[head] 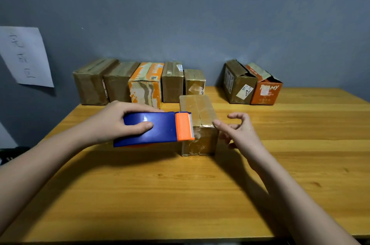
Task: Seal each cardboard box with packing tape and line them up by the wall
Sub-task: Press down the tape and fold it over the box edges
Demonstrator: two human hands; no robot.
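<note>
At the middle of the wooden table (pixel 180 194), the blue-and-orange tape dispenser (pixel 156 129) is gripped by the left hand (pixel 114 122), thumb laid on top, its toothed edge held against the near end of the taped cardboard box (pixel 197 124). Just right of that box the right hand (pixel 238 130) is held loosely curled with nothing in it, one fingertip close to the box corner. By the wall, five sealed boxes (pixel 140 82) are lined up, and two open-flapped boxes (pixel 252 84) are set apart at right.
</note>
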